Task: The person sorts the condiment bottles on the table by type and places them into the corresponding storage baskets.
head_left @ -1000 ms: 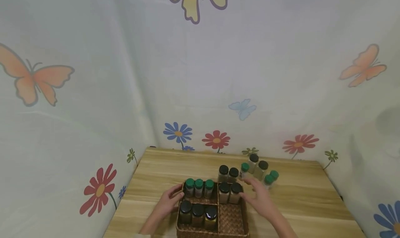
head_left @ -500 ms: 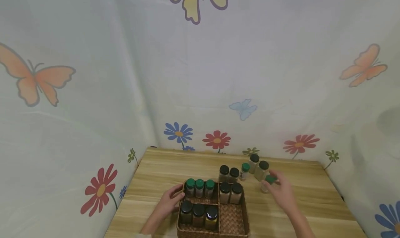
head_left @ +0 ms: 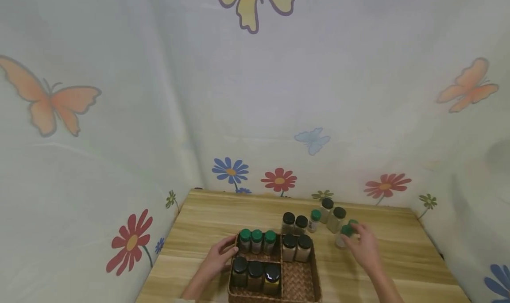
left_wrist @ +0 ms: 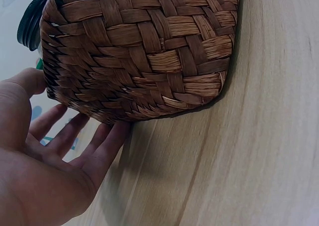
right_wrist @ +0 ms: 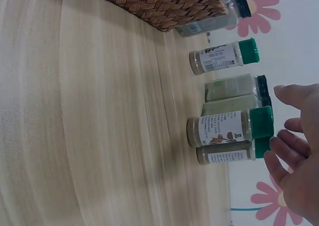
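A woven basket (head_left: 299,281) with compartments holds jars with green caps (head_left: 256,242) at the back left and black-capped jars (head_left: 255,276) in front of them. Two more black-capped jars (head_left: 296,248) stand at its back right. My left hand (head_left: 215,259) rests at the basket's left back corner, thumb near the rim and fingers extended against the wall. My right hand (head_left: 364,245) is beside two green-capped spice jars (right_wrist: 223,128) standing upright on the table. In the right wrist view its thumb and fingers are spread around the caps, with no firm grip showing.
Behind the basket stand two black-capped jars (head_left: 294,224) and one green-capped jar (head_left: 314,220). Two larger black-capped jars (head_left: 333,216) are farther back, near the table's rear edge. A flowered cloth (head_left: 255,95) hangs behind the wooden table (head_left: 227,205).
My right hand has moved right, from beside the basket's back right corner to the two green-capped jars. My left hand stays at the basket. The view has shifted slightly.
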Demonstrator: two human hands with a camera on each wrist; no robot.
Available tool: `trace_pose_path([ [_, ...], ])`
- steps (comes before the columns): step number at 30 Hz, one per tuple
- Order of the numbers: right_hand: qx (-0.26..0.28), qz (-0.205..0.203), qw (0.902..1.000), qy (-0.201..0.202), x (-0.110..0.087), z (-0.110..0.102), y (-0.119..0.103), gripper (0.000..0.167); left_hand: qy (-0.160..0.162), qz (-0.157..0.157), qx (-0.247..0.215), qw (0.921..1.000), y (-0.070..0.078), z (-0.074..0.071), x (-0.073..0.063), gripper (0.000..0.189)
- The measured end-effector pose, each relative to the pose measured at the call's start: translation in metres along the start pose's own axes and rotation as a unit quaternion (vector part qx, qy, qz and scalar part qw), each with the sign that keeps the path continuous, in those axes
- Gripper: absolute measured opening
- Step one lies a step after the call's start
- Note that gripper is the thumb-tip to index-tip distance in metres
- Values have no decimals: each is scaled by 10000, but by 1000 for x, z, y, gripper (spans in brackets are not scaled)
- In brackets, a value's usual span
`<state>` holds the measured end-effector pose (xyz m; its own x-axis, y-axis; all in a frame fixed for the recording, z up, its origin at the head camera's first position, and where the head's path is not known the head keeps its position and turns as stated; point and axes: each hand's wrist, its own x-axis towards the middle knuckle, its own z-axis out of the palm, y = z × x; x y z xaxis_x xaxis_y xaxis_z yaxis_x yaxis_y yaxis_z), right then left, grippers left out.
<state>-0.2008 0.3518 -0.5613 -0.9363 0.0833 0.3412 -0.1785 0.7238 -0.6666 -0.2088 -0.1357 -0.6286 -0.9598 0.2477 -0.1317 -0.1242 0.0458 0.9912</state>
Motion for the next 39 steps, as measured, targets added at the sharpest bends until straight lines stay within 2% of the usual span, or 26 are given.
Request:
trace_pose_path([
  [5,-185,329,9991,-178,1,3,3,57,-95,-6,-43,9999,-2,0,3,62],
  [14,-505,332,9977,-310,-1,10,-1,49,-38,6,-54,10000,-5,-1,1,59],
  [21,-390,419,9971,-506,-3,11,-9,43,15,34,3,10000,-2,0,0,58],
  [29,-382,439,9960,-676,-2,13,-6,42,0,19,-22,10000,-4,-1,0,59],
  [34,-372,188,9972,-612,-3,14,-6,42,-64,49,14,10000,-4,-1,0,60],
  [39,-381,-316,9982,-330,7,8,-28,39,-72,-12,-18,10000,-2,-2,-1,62],
])
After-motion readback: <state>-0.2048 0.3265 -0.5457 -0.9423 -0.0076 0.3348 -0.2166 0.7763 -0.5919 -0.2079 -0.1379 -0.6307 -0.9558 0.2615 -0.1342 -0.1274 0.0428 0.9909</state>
